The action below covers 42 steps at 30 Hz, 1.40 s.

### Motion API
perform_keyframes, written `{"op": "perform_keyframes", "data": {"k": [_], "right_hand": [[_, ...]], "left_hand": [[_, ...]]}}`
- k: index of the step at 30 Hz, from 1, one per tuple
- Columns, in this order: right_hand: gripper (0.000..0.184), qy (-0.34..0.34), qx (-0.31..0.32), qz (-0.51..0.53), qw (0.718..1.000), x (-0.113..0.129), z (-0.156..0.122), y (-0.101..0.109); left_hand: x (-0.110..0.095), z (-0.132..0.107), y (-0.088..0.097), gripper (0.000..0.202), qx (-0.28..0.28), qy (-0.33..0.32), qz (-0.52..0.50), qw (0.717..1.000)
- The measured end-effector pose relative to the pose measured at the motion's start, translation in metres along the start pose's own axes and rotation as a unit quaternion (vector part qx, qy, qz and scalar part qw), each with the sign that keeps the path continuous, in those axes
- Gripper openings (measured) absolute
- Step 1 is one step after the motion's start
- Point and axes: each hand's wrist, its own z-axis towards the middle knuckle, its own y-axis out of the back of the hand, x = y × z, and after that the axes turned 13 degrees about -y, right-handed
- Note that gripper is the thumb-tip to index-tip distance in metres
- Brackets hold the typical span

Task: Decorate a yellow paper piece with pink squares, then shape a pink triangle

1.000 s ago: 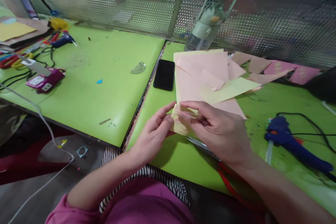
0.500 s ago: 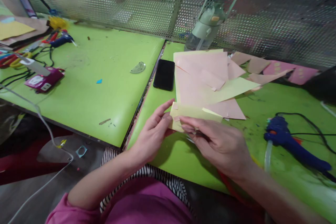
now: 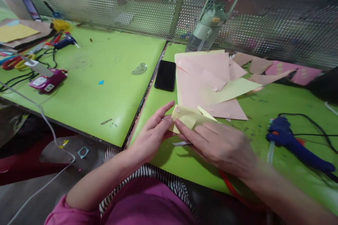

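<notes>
My left hand (image 3: 151,132) pinches the left end of a small folded piece of yellow paper (image 3: 195,114), thumb on top. A small pink scrap (image 3: 177,110) lies on its upper left corner. My right hand (image 3: 220,144) presses its forefinger onto the paper from the right, near my left thumb. A pointed metal blade (image 3: 181,143) sticks out under the right palm, and a red loop (image 3: 231,186) shows below the wrist; they look like scissors tucked in that hand, mostly hidden by it.
Pink and yellow sheets (image 3: 195,88), a phone (image 3: 165,75) and a bottle (image 3: 204,30) lie or stand beyond my hands. At right is a blue glue gun (image 3: 295,144). The left table (image 3: 105,52) holds a purple power strip (image 3: 49,81) and tools. Mesh (image 3: 126,3) rises behind.
My right forefinger has moved left and straightened onto the paper, covering the lower pink scrap. The paper's flap stands up more, and the blade under my right hand shows more clearly.
</notes>
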Motion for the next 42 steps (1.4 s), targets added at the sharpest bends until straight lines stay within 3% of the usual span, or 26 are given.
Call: {"op": "perform_keyframes", "data": {"k": [7, 11, 15, 19, 25, 30, 34, 39, 42], "right_hand": [[0.036, 0.091, 0.05, -0.003, 0.995, -0.029, -0.003, 0.002], [0.039, 0.099, 0.063, 0.06, 0.991, -0.04, -0.003, 0.001], [0.037, -0.007, 0.065, 0.172, 0.983, -0.036, -0.007, 0.004], [0.032, -0.115, 0.042, 0.232, 0.965, -0.014, -0.01, 0.001], [0.038, -0.127, 0.027, 0.149, 0.98, 0.008, -0.011, -0.004], [0.043, -0.047, 0.03, 0.045, 0.997, -0.002, -0.007, 0.002], [0.042, -0.017, 0.053, 0.052, 0.997, -0.011, -0.004, 0.004], [0.045, -0.142, 0.077, 0.232, 0.959, -0.024, -0.014, 0.008], [0.042, -0.262, 0.074, 0.211, 0.939, -0.035, -0.025, 0.013]], "left_hand": [[0.002, 0.0, 0.001, 0.047, 0.031, 0.026, 0.041, 0.998], [0.002, 0.001, 0.0, 0.046, 0.035, 0.037, 0.053, 0.997], [0.004, 0.002, -0.001, 0.047, 0.012, 0.012, 0.036, 0.999], [0.009, 0.003, -0.004, 0.051, 0.016, -0.022, 0.008, 1.0], [0.012, 0.001, -0.009, 0.057, 0.008, -0.033, -0.008, 0.999], [0.008, 0.001, -0.006, 0.054, -0.001, -0.02, 0.015, 1.0], [0.005, 0.002, -0.004, 0.054, -0.007, -0.009, 0.018, 1.0], [0.002, 0.004, -0.005, 0.052, -0.029, -0.009, -0.003, 1.0], [0.003, 0.006, -0.003, 0.048, -0.035, -0.002, -0.016, 0.999]]}}
